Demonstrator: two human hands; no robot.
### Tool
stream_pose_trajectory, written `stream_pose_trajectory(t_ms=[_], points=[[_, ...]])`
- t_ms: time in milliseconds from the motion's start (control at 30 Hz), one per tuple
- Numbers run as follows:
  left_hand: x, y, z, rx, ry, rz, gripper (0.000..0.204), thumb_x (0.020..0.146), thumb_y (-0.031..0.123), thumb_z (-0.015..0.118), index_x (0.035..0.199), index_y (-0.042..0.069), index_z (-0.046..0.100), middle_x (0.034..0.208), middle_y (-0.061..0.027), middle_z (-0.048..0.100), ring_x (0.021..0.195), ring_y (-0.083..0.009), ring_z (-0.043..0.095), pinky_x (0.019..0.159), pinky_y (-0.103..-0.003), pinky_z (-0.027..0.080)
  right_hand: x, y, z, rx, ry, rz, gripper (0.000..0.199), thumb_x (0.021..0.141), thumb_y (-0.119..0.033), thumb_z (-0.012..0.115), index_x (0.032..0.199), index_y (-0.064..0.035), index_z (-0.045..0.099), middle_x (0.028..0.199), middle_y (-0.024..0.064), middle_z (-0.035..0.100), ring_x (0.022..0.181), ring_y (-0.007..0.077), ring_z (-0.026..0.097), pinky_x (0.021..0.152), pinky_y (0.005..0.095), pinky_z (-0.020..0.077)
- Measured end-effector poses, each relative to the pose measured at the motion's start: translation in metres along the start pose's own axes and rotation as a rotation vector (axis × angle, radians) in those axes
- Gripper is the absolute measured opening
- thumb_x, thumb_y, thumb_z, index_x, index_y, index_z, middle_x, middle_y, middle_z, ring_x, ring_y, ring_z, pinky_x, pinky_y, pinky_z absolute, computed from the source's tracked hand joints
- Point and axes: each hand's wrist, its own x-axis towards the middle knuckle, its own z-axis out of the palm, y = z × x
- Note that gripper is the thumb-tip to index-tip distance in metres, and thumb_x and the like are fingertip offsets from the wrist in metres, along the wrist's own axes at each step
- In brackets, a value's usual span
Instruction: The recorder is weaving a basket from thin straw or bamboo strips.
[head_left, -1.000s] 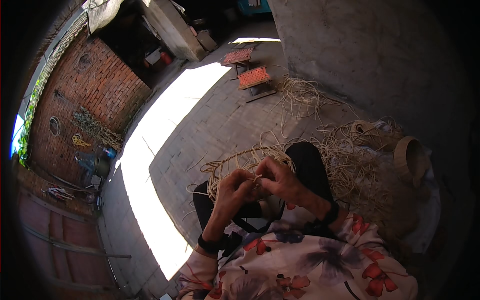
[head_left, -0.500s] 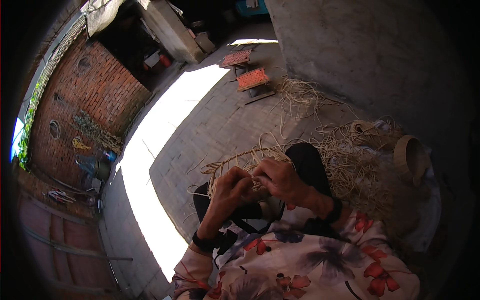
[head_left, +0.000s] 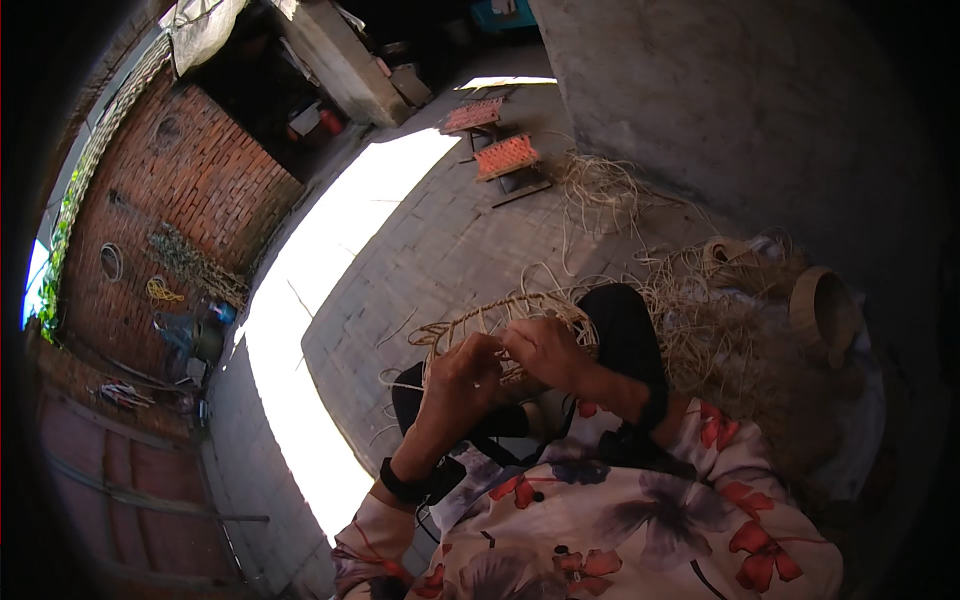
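Observation:
A half-woven basket of pale straw cord (head_left: 480, 313) rests on my lap between my dark-trousered knees, with loops and loose ends sticking out around its rim. My left hand (head_left: 464, 378) is closed at its near side, thumb and fingers pinched together. Close against it, my right hand (head_left: 548, 350) is bent over the same spot, its fingers also pinched. The fingertips of both hands meet at the straw cord, though the strand between them is mostly hidden by my knuckles.
Loose straw cord (head_left: 700, 320) lies heaped to my right, beside a round woven basket (head_left: 822, 310) on a pale cloth. Another tangle of cord (head_left: 605, 190) lies ahead by the grey wall (head_left: 740, 110). Two low stools with red woven seats (head_left: 505, 155) stand on the paved floor.
My hands stay together at the basket; the right hand has turned slightly and its wrist has drawn in lower. The left forearm has shifted a little. The cord heap looks unchanged.

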Motion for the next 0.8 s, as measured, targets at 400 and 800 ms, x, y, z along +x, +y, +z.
stream_pose_trajectory(t_ms=[400, 800], points=[[-0.005, -0.002, 0.003, 0.312, 0.077, 0.055, 0.007, 0.083, 0.002, 0.066, 0.084, 0.007, 0.063, 0.070, -0.0120, 0.058, 0.059, -0.0327, 0.061, 0.052, -0.039, 0.047, -0.017, -0.004, -0.015, -0.010, -0.071, 0.059, 0.015, 0.086, -0.020, 0.065, 0.089, -0.0056, 0.063, 0.071, 0.0129, 0.065, 0.068, 0.0325, 0.066, 0.064, 0.0407, 0.0505], [0.010, -0.014, -0.016, -0.010, -0.360, -0.354, 0.026, 0.078, 0.021, 0.062, 0.090, -0.002, 0.066, 0.075, -0.0185, 0.065, 0.069, -0.0293, 0.066, 0.067, -0.038, 0.051, -0.028, -0.007, -0.017, 0.026, -0.047, -0.121, 0.014, 0.080, -0.012, 0.068, 0.087, -0.0049, 0.060, 0.078, 0.0131, 0.065, 0.072, 0.0325, 0.066, 0.063, 0.0423, 0.0511]])
